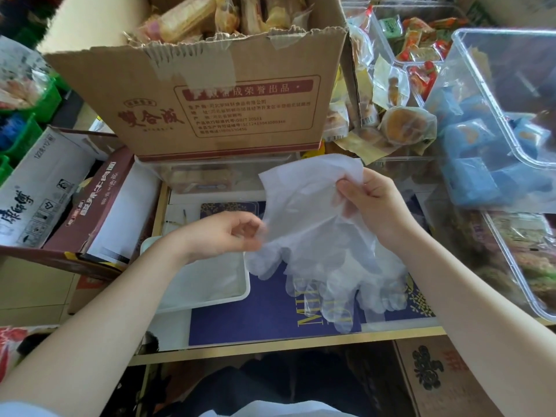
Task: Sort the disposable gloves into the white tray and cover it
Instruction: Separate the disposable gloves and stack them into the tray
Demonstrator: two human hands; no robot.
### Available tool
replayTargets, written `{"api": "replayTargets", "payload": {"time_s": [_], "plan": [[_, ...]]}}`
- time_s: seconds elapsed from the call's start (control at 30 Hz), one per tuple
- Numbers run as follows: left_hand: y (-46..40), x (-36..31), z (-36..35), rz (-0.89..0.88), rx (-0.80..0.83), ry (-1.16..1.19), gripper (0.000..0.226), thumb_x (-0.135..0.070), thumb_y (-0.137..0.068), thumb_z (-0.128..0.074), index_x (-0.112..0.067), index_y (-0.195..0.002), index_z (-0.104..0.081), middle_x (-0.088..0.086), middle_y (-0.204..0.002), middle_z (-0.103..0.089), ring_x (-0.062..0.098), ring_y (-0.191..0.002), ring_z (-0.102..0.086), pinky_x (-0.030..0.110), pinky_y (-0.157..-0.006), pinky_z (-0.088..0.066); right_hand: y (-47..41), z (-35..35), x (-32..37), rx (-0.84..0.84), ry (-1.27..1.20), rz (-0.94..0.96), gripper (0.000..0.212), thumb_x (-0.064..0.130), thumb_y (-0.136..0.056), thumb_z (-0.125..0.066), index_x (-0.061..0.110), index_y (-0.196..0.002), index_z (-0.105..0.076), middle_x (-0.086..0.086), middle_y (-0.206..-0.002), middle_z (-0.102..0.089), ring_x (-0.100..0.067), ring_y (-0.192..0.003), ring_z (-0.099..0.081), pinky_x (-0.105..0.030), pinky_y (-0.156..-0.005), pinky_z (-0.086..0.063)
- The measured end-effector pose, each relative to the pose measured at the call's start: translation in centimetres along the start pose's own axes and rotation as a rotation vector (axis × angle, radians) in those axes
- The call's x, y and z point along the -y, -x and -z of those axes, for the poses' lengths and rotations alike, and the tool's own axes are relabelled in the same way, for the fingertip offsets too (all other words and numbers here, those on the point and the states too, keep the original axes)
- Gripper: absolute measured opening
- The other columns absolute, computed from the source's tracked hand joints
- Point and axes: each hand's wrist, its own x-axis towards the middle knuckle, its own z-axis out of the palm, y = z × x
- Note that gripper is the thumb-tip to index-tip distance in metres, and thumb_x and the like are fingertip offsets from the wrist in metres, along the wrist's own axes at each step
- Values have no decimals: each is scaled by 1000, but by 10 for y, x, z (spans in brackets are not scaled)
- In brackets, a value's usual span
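A bunch of thin, see-through disposable gloves [313, 233] hangs in the air over a dark blue box, fingers pointing down. My right hand [373, 203] pinches the bunch near its cuff end at the upper right. My left hand [228, 233] pinches the left edge of one glove with curled fingers. The white tray [210, 284] lies below my left hand, left of the gloves; a thin clear film seems to lie inside it.
A large cardboard carton [216, 94] of wrapped snacks stands behind. Clear plastic bins [511, 115] with packets crowd the right side. A brown-and-white box [99, 206] lies at left. The dark blue box [270, 311] sits on the wooden-edged counter under the gloves.
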Motion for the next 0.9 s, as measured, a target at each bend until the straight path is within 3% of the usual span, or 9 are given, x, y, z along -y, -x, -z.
{"api": "replayTargets", "payload": {"time_s": [0.07,0.13,0.3,0.47,0.6,0.67,0.77,0.83,0.9], "plan": [[-8,-8,-4,8,-53,76,40,-48,-78,-68,-29,-113,-60,-12,-113,-65,-1,-106,-58,20,-93,-40,3,-6,0,29,50,6,21,8,-94,-50,0,-77,-60,13,-51,-59,-4,-44,-49,-14,-54,-40],[-18,-17,-14,-23,-171,232,45,-50,-82,-61,-21,-116,-62,-7,-115,-66,3,-109,-58,22,-92,-40,5,-11,0,46,52,5,19,7,-94,-50,-2,-80,-60,12,-53,-60,-6,-46,-50,-15,-55,-41],[-32,-29,-39,-20,-507,590,21,-18,-93,-54,-17,-75,-65,-10,-60,-67,0,-55,-59,15,-59,-47,12,-18,-5,-11,52,-68,11,14,-91,-58,7,-82,-61,3,-55,-55,-7,-38,-41,-20,-41,-36],[-38,-18,-46,-55,-720,328,13,-23,-93,-54,-20,-88,-66,-6,-76,-65,9,-73,-58,23,-72,-44,27,-21,-22,90,97,-166,12,13,-77,-74,18,-78,-63,13,-41,-49,1,-36,-40,-10,-40,-33],[-34,-16,-45,-106,-833,167,15,-24,-95,-51,-19,-100,-64,-13,-84,-62,-3,-79,-55,1,-69,-39,39,-18,-42,182,5,-229,14,10,-82,-68,13,-71,-61,10,-48,-56,2,-43,-47,-11,-45,-38],[-33,-12,-48,-111,-862,126,15,-25,-96,-49,-21,-92,-62,-10,-72,-59,-4,-67,-53,7,-64,-40,45,-15,-60,273,56,-275,14,13,-84,-67,5,-75,-60,8,-55,-55,-2,-50,-48,-16,-51,-39],[-32,-3,-53,-81,-857,42,20,-24,-97,-45,-19,-88,-62,-2,-62,-53,6,-57,-47,25,-59,-39,49,-8,-96,426,299,-368,17,22,-82,-70,13,-72,-59,-2,-62,-53,-13,-58,-44,-27,-57,-36],[-32,4,-57,-56,-812,0,21,-24,-97,-45,-15,-89,-62,-1,-73,-59,11,-67,-51,27,-65,-38,47,-2,-115,376,393,-413,6,20,-85,-65,16,-82,-62,0,-67,-58,-14,-59,-49,-25,-57,-38],[-33,11,-60,-12,-750,-85,26,-25,-97,-44,-7,-85,-57,7,-70,-57,20,-66,-51,31,-64,-36,42,6,-128,165,551,-383,19,22,-88,-61,15,-105,-60,-3,-92,-62,-16,-78,-55,-25,-67,-41]]}}
